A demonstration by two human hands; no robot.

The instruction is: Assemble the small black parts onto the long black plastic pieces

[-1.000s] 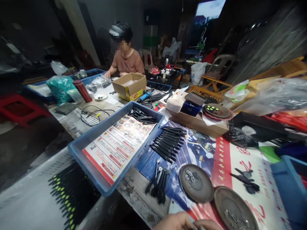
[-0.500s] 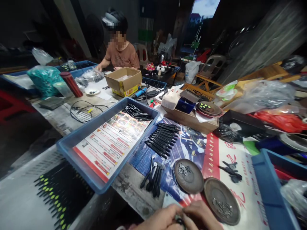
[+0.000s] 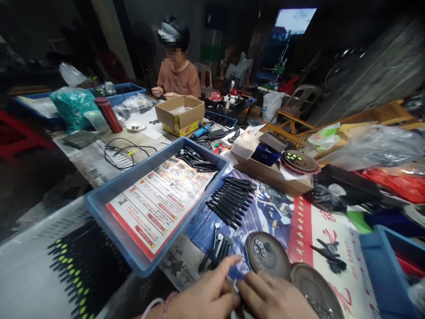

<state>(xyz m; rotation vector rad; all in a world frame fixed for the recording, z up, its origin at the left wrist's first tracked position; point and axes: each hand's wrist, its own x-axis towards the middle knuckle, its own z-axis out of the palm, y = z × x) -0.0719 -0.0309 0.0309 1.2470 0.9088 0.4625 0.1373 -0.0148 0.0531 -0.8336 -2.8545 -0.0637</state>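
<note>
My left hand [image 3: 212,290] is at the bottom centre, thumb and index finger apart, just below several black handles with round grey ends [image 3: 221,243]. Its other fingers curl toward my right hand [image 3: 275,294], whose fingers are bent together beside it. Anything between the two hands is hidden. Right of the handles, a brown dish [image 3: 274,261] holds small metal discs. A second brown dish [image 3: 300,277], with small metal parts, is partly covered by my right hand. Farther up lies a row of black pieces [image 3: 229,199] on a blue printed sheet.
A blue tray [image 3: 142,268] with a printed sheet and black pieces stands left of centre. At lower left is a white crate [image 3: 29,266] with green-tipped black pieces. A person [image 3: 179,79] sits across the table behind a cardboard box [image 3: 186,110]. A blue bin [image 3: 378,261] is at right.
My hands have moved up toward the black handles, and my left thumb and index finger have spread. The view has shifted slightly. The person across has raised a hand.
</note>
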